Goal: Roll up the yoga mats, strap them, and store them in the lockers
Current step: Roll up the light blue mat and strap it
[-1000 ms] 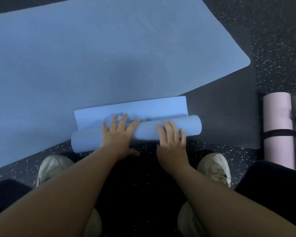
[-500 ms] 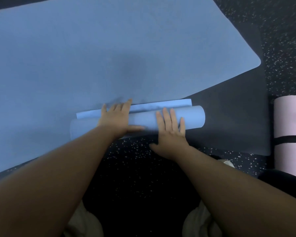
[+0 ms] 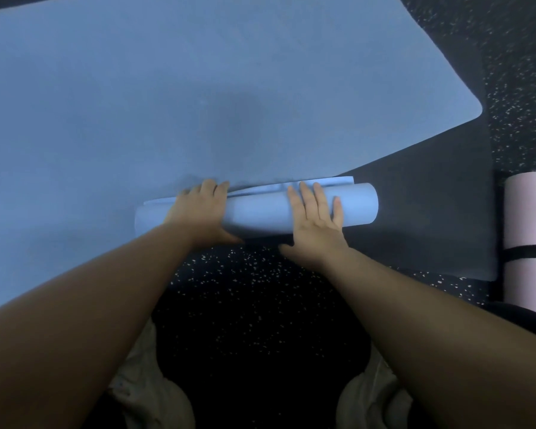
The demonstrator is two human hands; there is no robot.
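Note:
A light blue yoga mat [image 3: 260, 212] lies rolled into a thick tube on the floor, with only a thin strip of its loose end showing behind it. My left hand [image 3: 198, 209] presses on the roll's left part, fingers draped over its far side. My right hand [image 3: 317, 218] lies flat on the roll's right part with straight fingers. A large blue mat [image 3: 198, 97] is spread flat beyond and to the left of the roll, and a dark grey mat [image 3: 430, 212] lies flat under the roll's right end.
A pink rolled mat [image 3: 529, 224] with a black strap [image 3: 528, 252] lies at the right edge. The floor [image 3: 260, 292] is black speckled rubber. My two light shoes [image 3: 155, 397] show at the bottom.
Both hands have pushed the roll away from me; the roll has grown thicker and the flat strip of the light blue mat behind it has shrunk to a sliver.

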